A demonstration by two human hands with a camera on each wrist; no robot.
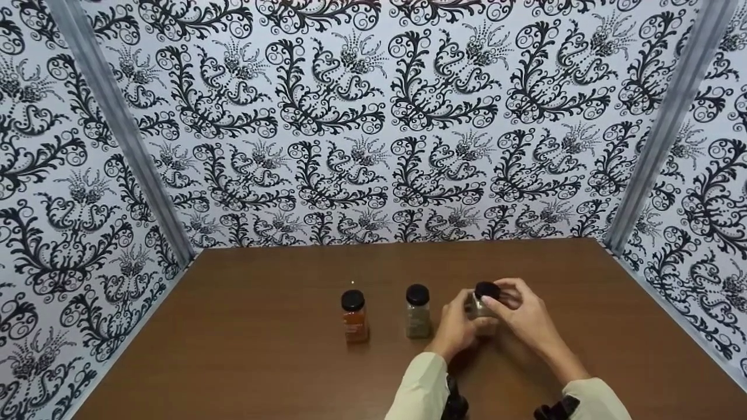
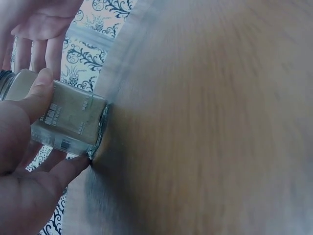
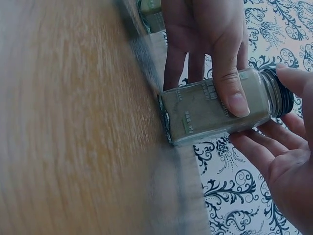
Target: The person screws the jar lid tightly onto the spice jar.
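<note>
A square glass spice jar with beige-brown powder (image 3: 195,112) stands upright on the wooden table, at the right of the head view. My left hand (image 1: 457,328) grips its body, thumb across the printed front and fingers around the far side. My right hand (image 1: 530,318) holds the black lid (image 1: 487,290), with the thumb on its near side and fingers curled around it. In the left wrist view the glass jar (image 2: 78,115) shows its base at the tabletop; its lid is mostly out of frame there.
Left of my hands stand a jar of greenish spice (image 1: 418,318) and a jar of orange-red spice (image 1: 355,324), both with black lids. The brown table (image 1: 262,350) is bordered by walls (image 1: 338,146) in black-and-white scroll pattern.
</note>
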